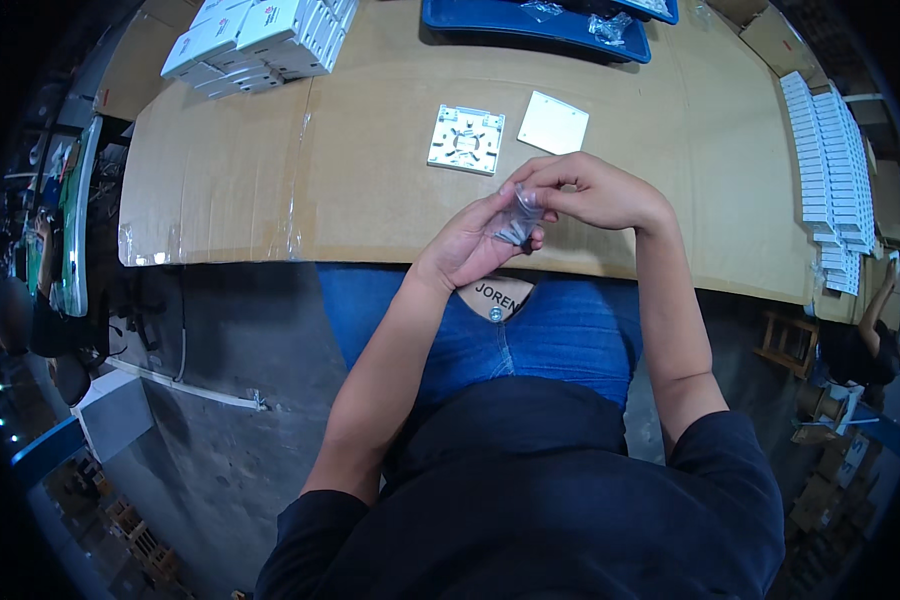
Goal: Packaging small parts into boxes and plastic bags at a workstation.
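A small clear plastic bag (513, 226) with small parts inside lies in my left hand (470, 240), whose fingers curl round it near the table's front edge. My right hand (585, 192) pinches the top of the same bag between thumb and fingers. Just beyond my hands, a white square plastic tray-like base (467, 140) lies with its moulded inner side up. To its right sits a flat white cover plate (554, 123), a little apart from it. The small parts in the bag are too blurred to name.
The table is topped with brown cardboard (370, 190). White boxes (260, 40) are stacked at the far left. Blue trays (530, 22) holding clear bags stand at the back. Tall stacks of white pieces (830, 165) line the right edge. Other people work at both sides.
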Action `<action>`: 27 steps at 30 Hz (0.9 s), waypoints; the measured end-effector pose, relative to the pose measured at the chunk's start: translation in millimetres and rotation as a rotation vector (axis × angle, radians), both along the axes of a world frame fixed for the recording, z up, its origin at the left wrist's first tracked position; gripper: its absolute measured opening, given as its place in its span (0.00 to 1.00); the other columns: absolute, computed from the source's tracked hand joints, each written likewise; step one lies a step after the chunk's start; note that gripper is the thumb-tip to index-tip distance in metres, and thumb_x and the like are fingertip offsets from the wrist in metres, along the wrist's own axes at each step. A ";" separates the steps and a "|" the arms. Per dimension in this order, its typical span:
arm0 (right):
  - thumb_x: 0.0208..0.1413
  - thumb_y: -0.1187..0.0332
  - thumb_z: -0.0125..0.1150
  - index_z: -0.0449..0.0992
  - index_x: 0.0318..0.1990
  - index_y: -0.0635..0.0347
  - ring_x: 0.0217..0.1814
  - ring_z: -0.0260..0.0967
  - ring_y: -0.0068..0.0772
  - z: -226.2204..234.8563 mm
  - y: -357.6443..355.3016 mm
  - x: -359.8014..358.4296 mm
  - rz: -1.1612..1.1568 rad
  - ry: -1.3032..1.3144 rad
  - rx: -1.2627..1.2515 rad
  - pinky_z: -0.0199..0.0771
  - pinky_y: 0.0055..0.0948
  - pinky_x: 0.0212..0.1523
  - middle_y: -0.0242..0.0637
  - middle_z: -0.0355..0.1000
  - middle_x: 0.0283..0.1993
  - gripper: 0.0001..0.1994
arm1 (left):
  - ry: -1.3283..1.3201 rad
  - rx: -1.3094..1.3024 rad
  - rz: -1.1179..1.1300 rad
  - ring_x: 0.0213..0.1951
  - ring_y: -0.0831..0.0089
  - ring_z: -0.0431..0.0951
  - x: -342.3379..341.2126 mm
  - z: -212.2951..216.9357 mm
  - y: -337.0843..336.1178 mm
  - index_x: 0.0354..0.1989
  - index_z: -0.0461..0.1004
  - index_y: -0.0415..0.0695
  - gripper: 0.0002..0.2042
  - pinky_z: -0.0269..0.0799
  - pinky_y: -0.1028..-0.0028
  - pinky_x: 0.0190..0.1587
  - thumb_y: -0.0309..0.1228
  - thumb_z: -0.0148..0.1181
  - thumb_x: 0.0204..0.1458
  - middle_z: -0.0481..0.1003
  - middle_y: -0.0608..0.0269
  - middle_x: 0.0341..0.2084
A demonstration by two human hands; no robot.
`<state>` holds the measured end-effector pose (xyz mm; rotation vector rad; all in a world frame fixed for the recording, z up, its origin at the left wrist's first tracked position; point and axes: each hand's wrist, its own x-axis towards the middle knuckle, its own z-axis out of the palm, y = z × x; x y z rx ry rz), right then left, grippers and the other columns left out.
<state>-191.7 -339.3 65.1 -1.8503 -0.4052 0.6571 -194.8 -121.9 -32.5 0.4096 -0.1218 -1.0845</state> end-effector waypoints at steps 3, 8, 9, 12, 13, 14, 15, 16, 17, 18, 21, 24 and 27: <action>0.73 0.66 0.56 0.81 0.45 0.72 0.37 0.74 0.24 3.7 1.6 -5.4 -0.077 0.010 0.040 0.77 0.28 0.42 0.35 0.78 0.52 0.14 | 0.029 -0.061 0.007 0.45 0.64 0.79 1.1 4.3 -2.0 0.63 0.70 0.42 0.24 0.74 0.64 0.53 0.50 0.45 0.74 0.77 0.54 0.48; 0.73 0.63 0.57 0.81 0.44 0.73 0.38 0.75 0.27 8.5 14.1 -5.7 0.038 0.000 -0.130 0.77 0.29 0.42 0.38 0.77 0.50 0.17 | 0.064 0.029 0.003 0.45 0.63 0.79 0.6 -2.2 -0.8 0.61 0.72 0.43 0.23 0.74 0.62 0.54 0.50 0.44 0.74 0.77 0.55 0.49; 0.73 0.61 0.57 0.81 0.44 0.73 0.38 0.76 0.28 9.0 17.2 -7.1 0.025 0.039 -0.172 0.77 0.29 0.43 0.38 0.77 0.49 0.18 | 0.070 0.050 0.015 0.45 0.63 0.79 -0.8 -1.6 -1.0 0.61 0.72 0.43 0.23 0.74 0.62 0.54 0.50 0.45 0.74 0.77 0.56 0.48; 0.73 0.59 0.57 0.81 0.44 0.73 0.38 0.76 0.29 5.1 17.0 -6.1 0.022 0.084 -0.172 0.78 0.30 0.43 0.39 0.76 0.49 0.20 | 0.069 0.058 0.029 0.46 0.63 0.79 -0.7 -2.1 0.3 0.60 0.72 0.43 0.23 0.74 0.62 0.55 0.50 0.45 0.74 0.78 0.56 0.47; 0.73 0.58 0.57 0.81 0.44 0.73 0.38 0.76 0.29 2.4 15.5 -4.9 0.029 0.092 -0.132 0.78 0.30 0.42 0.39 0.76 0.49 0.21 | 0.064 0.045 0.029 0.47 0.63 0.79 -0.6 -3.4 0.9 0.60 0.72 0.42 0.23 0.74 0.62 0.56 0.50 0.45 0.74 0.78 0.56 0.47; 0.73 0.58 0.57 0.81 0.44 0.73 0.38 0.76 0.29 -3.7 12.7 -4.4 0.032 0.091 -0.132 0.78 0.30 0.42 0.39 0.76 0.49 0.21 | 0.064 0.045 0.033 0.47 0.63 0.79 -0.7 -5.2 1.4 0.60 0.72 0.42 0.23 0.74 0.62 0.56 0.50 0.45 0.74 0.78 0.56 0.47; 0.73 0.57 0.57 0.81 0.44 0.73 0.37 0.77 0.29 -11.9 9.0 -4.3 0.029 0.055 -0.076 0.78 0.30 0.42 0.39 0.76 0.49 0.21 | 0.057 0.042 0.022 0.47 0.63 0.79 -0.8 -7.2 1.8 0.60 0.72 0.42 0.23 0.74 0.62 0.56 0.50 0.45 0.74 0.78 0.56 0.47; 0.73 0.57 0.57 0.81 0.45 0.73 0.36 0.77 0.29 -13.2 9.5 -3.2 0.024 0.018 -0.019 0.79 0.31 0.41 0.39 0.76 0.50 0.22 | 0.050 0.039 0.010 0.48 0.63 0.78 0.0 -8.6 1.9 0.60 0.72 0.42 0.23 0.74 0.62 0.56 0.50 0.45 0.74 0.78 0.56 0.48; 0.73 0.57 0.57 0.81 0.45 0.73 0.36 0.77 0.29 -13.0 9.6 -3.4 0.027 0.016 -0.019 0.79 0.31 0.41 0.39 0.76 0.50 0.22 | 0.048 0.039 0.012 0.48 0.63 0.78 0.5 -10.0 1.4 0.60 0.72 0.42 0.23 0.74 0.62 0.56 0.50 0.45 0.74 0.78 0.56 0.48; 0.73 0.56 0.56 0.81 0.46 0.73 0.37 0.77 0.29 -11.1 9.4 -4.7 0.018 0.027 -0.048 0.79 0.30 0.42 0.39 0.76 0.50 0.22 | 0.053 0.022 0.005 0.48 0.63 0.78 0.9 -11.4 0.4 0.60 0.72 0.42 0.23 0.74 0.62 0.56 0.50 0.45 0.74 0.78 0.56 0.48; 0.74 0.56 0.55 0.81 0.47 0.72 0.41 0.77 0.29 2.3 15.5 -4.4 0.053 0.057 -0.158 0.78 0.30 0.44 0.39 0.77 0.51 0.21 | 0.049 0.037 0.012 0.48 0.63 0.79 -0.7 -7.5 1.1 0.60 0.72 0.42 0.23 0.75 0.62 0.56 0.50 0.45 0.74 0.78 0.56 0.47; 0.74 0.57 0.55 0.81 0.48 0.72 0.43 0.77 0.30 4.2 16.3 -4.5 0.072 0.093 -0.226 0.78 0.30 0.45 0.39 0.77 0.51 0.21 | 0.039 0.062 0.022 0.47 0.63 0.79 -1.4 -8.7 1.4 0.61 0.72 0.42 0.23 0.75 0.62 0.56 0.50 0.45 0.74 0.78 0.56 0.46; 0.74 0.57 0.55 0.82 0.49 0.71 0.40 0.78 0.29 -1.4 10.2 -2.8 0.040 0.026 -0.163 0.79 0.30 0.45 0.39 0.77 0.51 0.20 | 0.047 0.043 0.017 0.48 0.63 0.79 -0.1 -7.3 0.8 0.62 0.71 0.42 0.23 0.74 0.62 0.56 0.49 0.45 0.74 0.78 0.56 0.47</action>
